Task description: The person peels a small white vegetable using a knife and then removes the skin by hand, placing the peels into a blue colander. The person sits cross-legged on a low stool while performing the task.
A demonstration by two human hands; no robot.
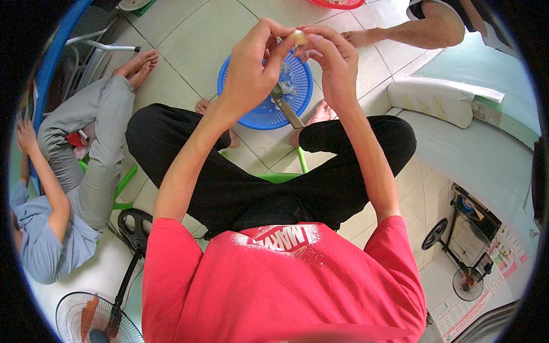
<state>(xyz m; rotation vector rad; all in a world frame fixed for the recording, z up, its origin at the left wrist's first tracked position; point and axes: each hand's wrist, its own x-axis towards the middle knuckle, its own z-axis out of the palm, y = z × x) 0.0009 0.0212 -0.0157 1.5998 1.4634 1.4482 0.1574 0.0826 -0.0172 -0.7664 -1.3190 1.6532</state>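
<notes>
My left hand (259, 68) and my right hand (334, 64) meet above a blue plastic basket (309, 81). Between their fingertips is a small pale piece (300, 37), perhaps a peeled garlic clove; both hands pinch it. Below them the basket stands on the tiled floor between my feet, with whitish scraps (288, 88) inside that look like thin peelings. A knife with a wooden handle (288, 112) lies across the basket, its handle over the near rim and its blade partly hidden by my left hand.
A person in grey trousers (103, 124) sits at the left; another person's bare leg (403, 34) reaches in at the upper right. A red basket (339, 3) stands at the top edge. Standing fans are at the lower left (96, 321) and lower right (467, 283). A green stool (279, 177) is under me.
</notes>
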